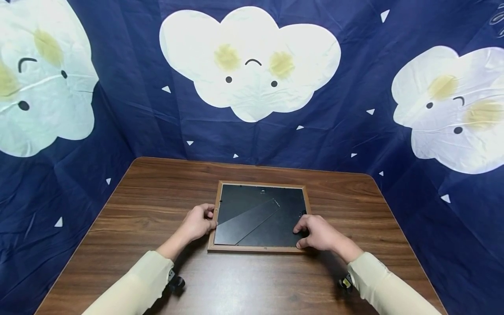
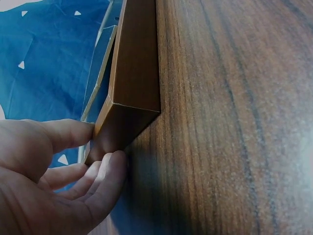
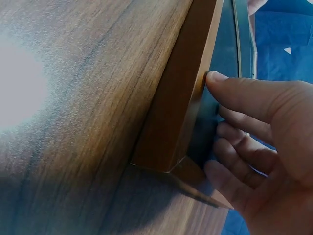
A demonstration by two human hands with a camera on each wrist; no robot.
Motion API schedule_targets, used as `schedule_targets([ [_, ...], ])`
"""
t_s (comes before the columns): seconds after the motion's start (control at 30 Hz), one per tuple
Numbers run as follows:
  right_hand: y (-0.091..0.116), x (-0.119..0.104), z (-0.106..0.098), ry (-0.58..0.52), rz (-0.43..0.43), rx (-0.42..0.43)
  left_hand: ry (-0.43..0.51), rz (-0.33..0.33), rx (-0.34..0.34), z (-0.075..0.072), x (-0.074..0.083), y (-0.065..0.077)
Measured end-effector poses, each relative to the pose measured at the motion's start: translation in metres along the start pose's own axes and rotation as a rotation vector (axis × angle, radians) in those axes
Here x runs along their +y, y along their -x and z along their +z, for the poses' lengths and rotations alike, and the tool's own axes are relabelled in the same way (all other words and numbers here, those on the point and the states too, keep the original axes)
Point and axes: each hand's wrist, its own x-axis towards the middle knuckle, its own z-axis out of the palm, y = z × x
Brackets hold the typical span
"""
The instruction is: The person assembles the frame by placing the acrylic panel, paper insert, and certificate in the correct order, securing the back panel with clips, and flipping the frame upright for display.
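Note:
A brown picture frame point(image 1: 257, 249) lies face down on the wooden table, its black backing board point(image 1: 244, 197) upward. The board's stand leg point(image 1: 252, 221) lies flat, running slantwise toward the near left corner. My left hand point(image 1: 198, 222) holds the frame's left side; in the left wrist view the thumb is at the upper edge and the curled fingers point(image 2: 110, 171) are against the outer side. Near the right corner, my right hand point(image 1: 318, 233) rests on the frame, thumb point(image 3: 239, 90) at the near rail's inner edge and bent fingertips touching the backing board.
The wooden table point(image 1: 138, 210) extends around the frame on every side. Dark blue cloth point(image 1: 256, 140) with white clouds hangs behind it and along both sides. A small dark device point(image 1: 176, 283) is strapped at each wrist.

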Motion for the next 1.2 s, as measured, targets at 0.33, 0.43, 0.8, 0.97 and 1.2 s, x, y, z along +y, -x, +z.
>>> schedule_targets([
  [0.33, -0.004, -0.004, 0.002, 0.033, 0.011, 0.014, 0.001, -0.013, -0.011, -0.001, 0.002, 0.001],
  [0.43, -0.005, -0.007, 0.002, 0.054, 0.02, 0.027, -0.008, -0.009, -0.005, -0.002, 0.003, 0.0],
  [0.8, -0.006, -0.011, 0.009, 0.096, 0.099, 0.061, 0.004, -0.02, 0.003, 0.0, 0.005, 0.001],
  [0.97, -0.001, -0.001, 0.012, 0.07, 0.046, 0.106, 0.02, -0.021, 0.003, 0.001, 0.004, 0.003],
  [1.2, 0.0, 0.007, 0.01, 0.038, -0.043, 0.094, 0.063, -0.036, 0.017, 0.002, 0.003, 0.003],
])
